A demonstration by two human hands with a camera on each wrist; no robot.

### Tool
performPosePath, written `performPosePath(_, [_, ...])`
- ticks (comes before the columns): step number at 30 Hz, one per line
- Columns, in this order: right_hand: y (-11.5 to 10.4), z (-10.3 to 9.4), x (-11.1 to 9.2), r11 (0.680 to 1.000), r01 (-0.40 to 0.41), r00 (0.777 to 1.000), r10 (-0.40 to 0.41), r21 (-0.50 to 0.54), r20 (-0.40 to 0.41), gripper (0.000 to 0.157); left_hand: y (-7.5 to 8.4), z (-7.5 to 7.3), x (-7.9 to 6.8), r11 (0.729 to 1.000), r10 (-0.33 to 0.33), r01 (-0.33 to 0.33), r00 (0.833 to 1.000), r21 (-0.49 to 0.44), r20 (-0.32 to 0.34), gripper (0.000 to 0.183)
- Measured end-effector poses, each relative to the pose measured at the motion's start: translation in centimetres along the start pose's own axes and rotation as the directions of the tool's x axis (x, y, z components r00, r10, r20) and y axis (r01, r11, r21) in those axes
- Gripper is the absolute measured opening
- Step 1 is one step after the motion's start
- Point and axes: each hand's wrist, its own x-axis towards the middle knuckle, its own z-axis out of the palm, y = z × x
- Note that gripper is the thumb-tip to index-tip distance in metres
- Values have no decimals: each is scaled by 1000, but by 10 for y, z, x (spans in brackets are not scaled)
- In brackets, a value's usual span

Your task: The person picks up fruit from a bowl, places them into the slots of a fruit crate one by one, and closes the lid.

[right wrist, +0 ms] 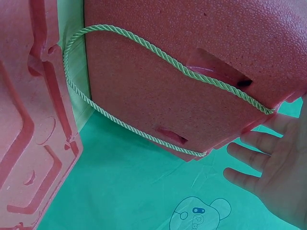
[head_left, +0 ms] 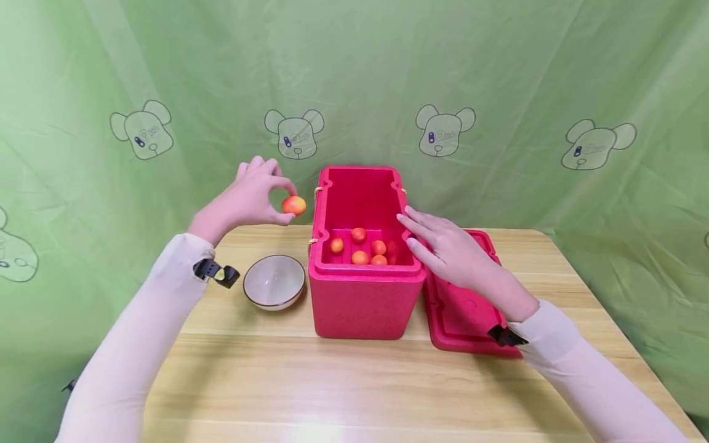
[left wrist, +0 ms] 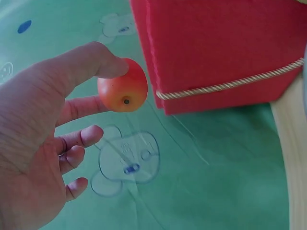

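Observation:
My left hand pinches a small red-orange apple between thumb and index finger, above and left of the red foam box. The left wrist view shows the dimpled end of the apple, with the other fingers loosely bent away from it. Inside the uncovered box lie several similar apples on its floor. With fingers stretched out, my right hand touches the right rim of the box. In the right wrist view the fingertips are at the box edge, partly behind it.
A pale bowl with a dark rim stands left of the box. The red lid lies to its right, under my right forearm. A rope handle hangs along the box side. Behind the table is a green curtain.

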Motion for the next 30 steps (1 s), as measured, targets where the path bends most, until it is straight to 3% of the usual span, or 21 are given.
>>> performPosePath(7, [2,0,-1,1000,-3,1000,3,-4,-2,60,24,0,23,998,60,-61,998,-35,-31,39])
performPosePath(15, [-1,0,-1,1000,0,1000,0,7,0,59,43,14,44,993,121,-121,991,2,-50,32])
performPosePath(23, [-2,0,-2,1000,10,1000,-10,4,-1,59,58,29,53,979,194,-191,980,73,-42,35])
performPosePath(30, [-1,-1,-2,1000,20,1000,-20,-1,-13,59,69,34,56,965,238,-235,971,118,-18,35])
